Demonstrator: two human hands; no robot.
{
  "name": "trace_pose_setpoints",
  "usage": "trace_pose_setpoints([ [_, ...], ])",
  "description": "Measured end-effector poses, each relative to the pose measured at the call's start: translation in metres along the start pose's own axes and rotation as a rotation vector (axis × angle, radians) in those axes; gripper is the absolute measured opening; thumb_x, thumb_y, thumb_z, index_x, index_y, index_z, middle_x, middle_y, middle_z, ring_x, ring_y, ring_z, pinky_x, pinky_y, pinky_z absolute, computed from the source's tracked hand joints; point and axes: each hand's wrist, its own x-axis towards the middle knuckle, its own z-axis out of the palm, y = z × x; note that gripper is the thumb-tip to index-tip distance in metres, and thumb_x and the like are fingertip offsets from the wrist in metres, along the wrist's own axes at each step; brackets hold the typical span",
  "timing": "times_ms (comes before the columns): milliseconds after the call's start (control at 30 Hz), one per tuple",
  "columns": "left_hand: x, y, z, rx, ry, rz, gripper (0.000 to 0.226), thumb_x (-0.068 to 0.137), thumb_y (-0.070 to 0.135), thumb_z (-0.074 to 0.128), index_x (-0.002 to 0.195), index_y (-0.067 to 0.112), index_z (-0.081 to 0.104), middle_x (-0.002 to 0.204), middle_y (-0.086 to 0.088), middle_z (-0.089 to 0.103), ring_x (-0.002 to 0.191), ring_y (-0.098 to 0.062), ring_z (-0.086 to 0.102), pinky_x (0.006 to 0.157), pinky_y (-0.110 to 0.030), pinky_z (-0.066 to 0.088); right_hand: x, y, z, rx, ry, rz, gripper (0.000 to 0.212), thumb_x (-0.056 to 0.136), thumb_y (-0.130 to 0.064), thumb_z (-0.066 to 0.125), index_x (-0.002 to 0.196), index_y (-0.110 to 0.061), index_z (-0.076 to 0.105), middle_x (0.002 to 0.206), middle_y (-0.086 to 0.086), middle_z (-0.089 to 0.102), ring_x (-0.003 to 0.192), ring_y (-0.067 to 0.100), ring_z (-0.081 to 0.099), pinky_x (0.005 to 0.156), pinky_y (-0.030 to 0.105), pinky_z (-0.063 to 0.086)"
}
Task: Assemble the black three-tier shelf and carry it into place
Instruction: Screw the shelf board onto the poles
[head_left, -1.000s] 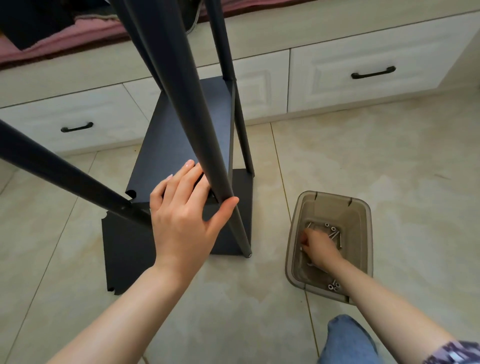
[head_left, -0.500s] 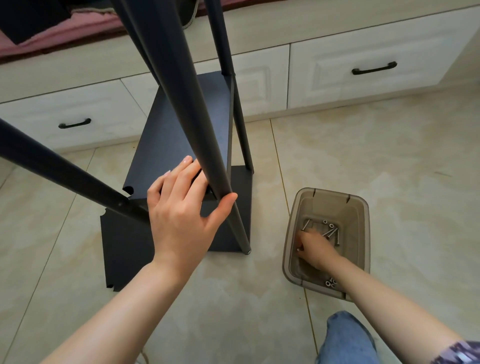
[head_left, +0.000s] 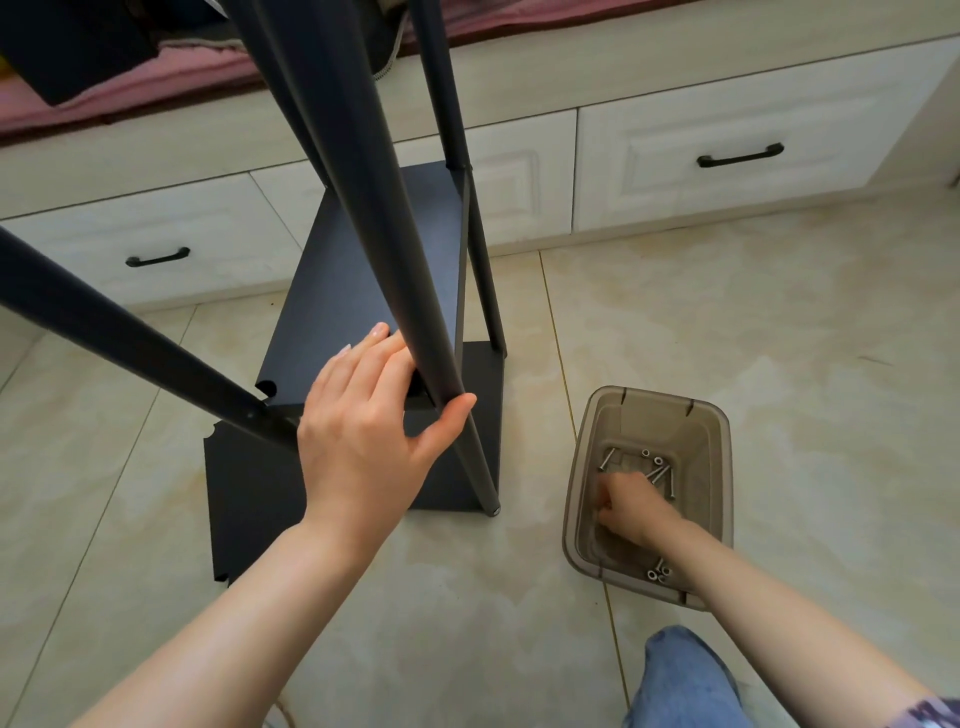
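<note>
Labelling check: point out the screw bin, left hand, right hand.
screw bin (head_left: 728, 467): head view, right rim
left hand (head_left: 363, 447): head view, back of hand
right hand (head_left: 634, 512): head view, back of hand

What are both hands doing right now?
Left hand: open, straight fingers and thumb bracing the black metal shelf pole.
Right hand: fingers curled inside the tinted plastic bin of silver screws; a grasp cannot be told.
</note>
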Motion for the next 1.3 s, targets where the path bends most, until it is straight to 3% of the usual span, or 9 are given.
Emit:
trace_pose_setpoints([
  [133,0.005,0.002,-0.009,0.009,-0.065,0.01,0.048,0.095,0.054,0.06,0.113,0.01,0.071,0.114,-0.004,0.073,0.117,-0.03,0.066,0.105,-0.047,0.05,-0.012,0.001,-0.01,0.049,0.039,0.02,0.014,0.091,-0.006,0.055,0.089,-0.008,0.069,0.09,0.01,0.069,0.085,0.025,0.065,0.074,0.032,0.052],
  [233,0.011,0.005,-0.02,0.006,-0.129,-0.002,0.045,0.091,0.054,0.063,0.107,0.013,0.072,0.105,-0.001,0.074,0.108,-0.029,0.07,0.088,-0.049,0.059,-0.022,0.002,-0.021,0.076,0.083,0.013,0.02,0.09,-0.006,0.056,0.072,-0.008,0.064,0.074,0.008,0.066,0.073,0.023,0.063,0.065,0.032,0.046],
  [433,0.026,0.012,-0.041,-0.101,-0.282,-0.143,0.038,0.083,0.059,0.068,0.103,0.028,0.067,0.096,0.011,0.067,0.087,-0.018,0.068,0.083,-0.043,0.058,-0.05,-0.018,-0.054,0.236,0.27,-0.052,0.009,0.096,-0.02,0.063,0.095,-0.012,0.067,0.079,-0.002,0.068,0.074,0.013,0.065,0.075,0.031,0.055],
  [500,0.03,0.016,-0.045,-0.142,-0.304,-0.189,0.034,0.084,0.056,0.072,0.107,0.032,0.068,0.101,0.015,0.065,0.095,-0.017,0.066,0.087,-0.042,0.053,-0.061,-0.034,-0.069,0.378,0.273,-0.039,0.012,0.097,-0.025,0.062,0.098,-0.014,0.067,0.085,-0.002,0.069,0.079,0.013,0.065,0.071,0.026,0.052],
  [667,0.04,0.021,-0.052,-0.132,-0.427,-0.274,0.037,0.086,0.054,0.072,0.118,0.035,0.069,0.108,0.009,0.068,0.109,-0.019,0.064,0.086,-0.034,0.039,-0.094,-0.088,-0.094,0.962,0.061,0.003,0.019,0.103,-0.027,0.049,0.104,-0.01,0.057,0.099,0.012,0.072,0.077,0.018,0.069,0.06,0.026,0.053],
  [867,0.047,0.01,-0.056,-0.17,-0.446,-0.356,0.039,0.083,0.052,0.076,0.115,0.031,0.072,0.107,0.008,0.069,0.1,-0.014,0.061,0.08,-0.029,0.034,-0.112,-0.142,-0.103,0.935,0.067,-0.129,0.022,0.106,-0.034,0.039,0.108,-0.016,0.051,0.099,0.003,0.073,0.092,0.013,0.071,0.072,0.028,0.057],
  [1033,0.055,-0.012,-0.064,-0.266,-0.415,-0.425,0.034,0.08,0.048,0.081,0.109,0.031,0.075,0.098,0.015,0.068,0.082,-0.002,0.051,0.062,-0.016,0.032,-0.105,-0.178,-0.111,0.889,0.089,-0.166,0.025,0.108,-0.036,0.031,0.116,-0.018,0.045,0.117,-0.005,0.066,0.114,0.011,0.059,0.103,0.034,0.047],
  [1167,0.06,-0.04,-0.073,-0.357,-0.418,-0.502,0.034,0.077,0.045,0.084,0.107,0.031,0.076,0.114,0.013,0.072,0.091,-0.004,0.057,0.074,-0.023,0.043,-0.097,-0.208,-0.116,0.834,0.091,-0.197,0.026,0.109,-0.034,0.028,0.114,-0.015,0.045,0.123,-0.007,0.062,0.119,0.01,0.052,0.107,0.033,0.037],
  [1300,0.062,-0.073,-0.087,-0.48,-0.449,-0.596,0.043,0.075,0.036,0.086,0.116,0.026,0.074,0.124,0.01,0.071,0.11,-0.012,0.065,0.097,-0.035,0.053,-0.088,-0.238,-0.113,0.782,0.072,-0.241,0.026,0.109,-0.033,0.028,0.11,-0.015,0.046,0.12,-0.006,0.062,0.109,0.003,0.053,0.094,0.029,0.036],
])
